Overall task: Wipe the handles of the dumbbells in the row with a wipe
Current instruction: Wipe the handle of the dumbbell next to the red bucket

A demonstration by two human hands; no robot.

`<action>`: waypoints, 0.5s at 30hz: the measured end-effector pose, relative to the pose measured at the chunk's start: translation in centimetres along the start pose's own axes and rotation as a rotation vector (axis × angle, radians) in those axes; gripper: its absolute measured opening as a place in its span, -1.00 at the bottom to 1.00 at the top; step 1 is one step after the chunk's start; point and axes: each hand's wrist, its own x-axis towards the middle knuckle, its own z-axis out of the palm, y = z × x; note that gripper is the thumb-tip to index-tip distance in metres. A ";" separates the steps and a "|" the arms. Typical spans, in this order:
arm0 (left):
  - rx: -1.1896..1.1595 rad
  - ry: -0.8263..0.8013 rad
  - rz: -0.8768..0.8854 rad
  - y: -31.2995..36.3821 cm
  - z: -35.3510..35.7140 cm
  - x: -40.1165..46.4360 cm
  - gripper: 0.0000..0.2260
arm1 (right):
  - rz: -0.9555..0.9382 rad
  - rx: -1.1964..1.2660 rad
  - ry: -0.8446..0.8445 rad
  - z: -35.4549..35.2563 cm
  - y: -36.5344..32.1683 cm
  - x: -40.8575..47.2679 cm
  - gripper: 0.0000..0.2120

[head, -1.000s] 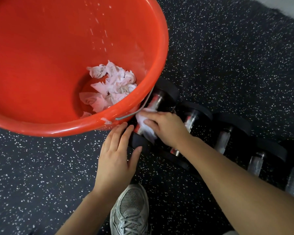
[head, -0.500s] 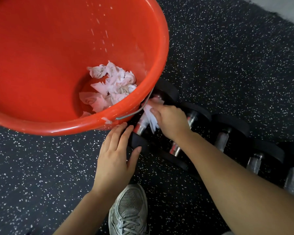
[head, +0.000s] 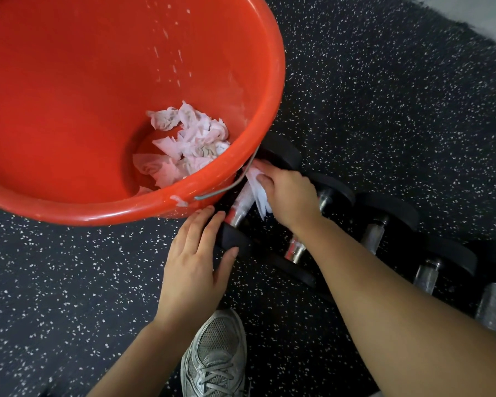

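Head view: the right hand (head: 291, 193) grips the wipe (head: 257, 186) around the far end of the first dumbbell's handle (head: 241, 206), whose long axis runs from 7 to 1 o'clock. The left hand (head: 195, 259) lies flat on that dumbbell's near plate (head: 231, 239), steadying it. The other dumbbells (head: 398, 224) trail off toward 4 o'clock, nearer the right arm. At 10 o'clock, the bucket (head: 272, 90) holds crumpled wipes (head: 189, 147).
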 end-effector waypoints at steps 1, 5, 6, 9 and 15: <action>0.002 0.000 -0.001 0.0 0.0 0.0 -0.48 | -0.007 0.020 0.000 0.1 -0.1 0.0 -0.64; -0.003 0.003 -0.007 0.0 0.0 0.0 -0.48 | -0.133 0.049 -0.137 0.8 -0.2 -1.6 -0.60; -0.007 0.005 -0.008 0.0 0.0 0.0 -0.48 | -0.173 0.075 -0.183 1.0 -0.3 -2.2 -0.59; -0.020 0.008 -0.015 0.2 0.0 -0.1 -0.48 | -0.269 0.081 -0.277 1.3 -0.7 -3.4 -0.60; -0.039 0.005 -0.032 0.2 0.0 0.0 -0.48 | -0.215 0.059 -0.192 -0.1 0.1 -1.3 -0.63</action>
